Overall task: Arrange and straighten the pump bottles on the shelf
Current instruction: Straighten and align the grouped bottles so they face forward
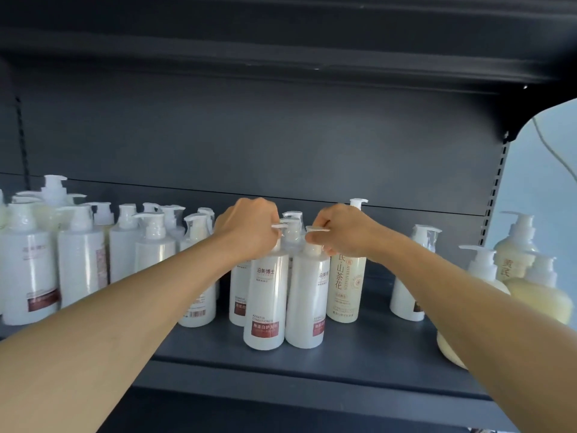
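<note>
Two white pump bottles with red labels stand side by side near the front of the dark shelf [359, 348]. My left hand [249, 229] grips the pump neck of the left bottle [267, 298]. My right hand [343, 232] grips the pump neck of the right bottle [307, 301], whose label is turned partly to the right. Both bottles are upright and touch each other. More white bottles stand close behind them, partly hidden by my hands.
A crowd of white pump bottles [81, 254] fills the shelf's left side. A tall cream bottle [346, 285] stands behind my right wrist. One white bottle [409, 292] and round yellowish pump bottles [537, 295] sit at the right. The upper shelf [281, 57] hangs overhead.
</note>
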`<state>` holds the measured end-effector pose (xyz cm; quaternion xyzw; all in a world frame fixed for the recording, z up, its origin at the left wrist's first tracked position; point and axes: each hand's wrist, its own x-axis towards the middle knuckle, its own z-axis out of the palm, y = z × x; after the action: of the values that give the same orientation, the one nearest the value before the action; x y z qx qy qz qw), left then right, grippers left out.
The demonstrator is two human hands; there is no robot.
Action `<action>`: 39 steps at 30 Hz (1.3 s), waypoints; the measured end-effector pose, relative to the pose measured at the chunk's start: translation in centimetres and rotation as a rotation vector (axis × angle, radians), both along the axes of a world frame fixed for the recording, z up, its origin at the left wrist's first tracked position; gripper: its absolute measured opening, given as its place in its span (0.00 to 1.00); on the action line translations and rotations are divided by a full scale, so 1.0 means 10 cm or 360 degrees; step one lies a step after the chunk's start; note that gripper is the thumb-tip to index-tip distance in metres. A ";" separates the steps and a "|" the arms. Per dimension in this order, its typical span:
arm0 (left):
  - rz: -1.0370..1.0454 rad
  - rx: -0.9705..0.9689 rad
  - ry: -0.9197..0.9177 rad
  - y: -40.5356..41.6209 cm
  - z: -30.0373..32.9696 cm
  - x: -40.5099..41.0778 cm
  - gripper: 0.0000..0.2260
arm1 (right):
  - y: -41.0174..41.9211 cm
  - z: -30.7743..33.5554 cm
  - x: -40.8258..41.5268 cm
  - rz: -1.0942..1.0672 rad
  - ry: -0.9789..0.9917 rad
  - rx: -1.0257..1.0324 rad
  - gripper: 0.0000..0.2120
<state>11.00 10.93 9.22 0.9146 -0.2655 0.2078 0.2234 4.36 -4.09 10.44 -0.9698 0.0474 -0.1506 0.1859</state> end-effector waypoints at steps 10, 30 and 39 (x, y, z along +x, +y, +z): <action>-0.0251 -0.0074 0.0001 0.07 -0.19 0.09 0.06 | -0.83 0.19 -0.21 -0.0798 -0.0452 -0.0132 0.08; -0.0135 -0.0136 0.0040 0.00 -0.31 -0.06 0.15 | -1.21 -0.06 -0.10 -0.0744 0.0050 -0.0576 0.05; -0.0131 -0.0443 0.0157 0.03 -0.58 -0.27 0.33 | -0.66 0.03 -0.34 -0.0337 0.0021 -0.0517 0.10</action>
<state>8.30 11.26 3.39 0.8722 -0.2600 0.1882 0.3691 0.95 -10.69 10.70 -0.9776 0.1256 -0.1687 0.0097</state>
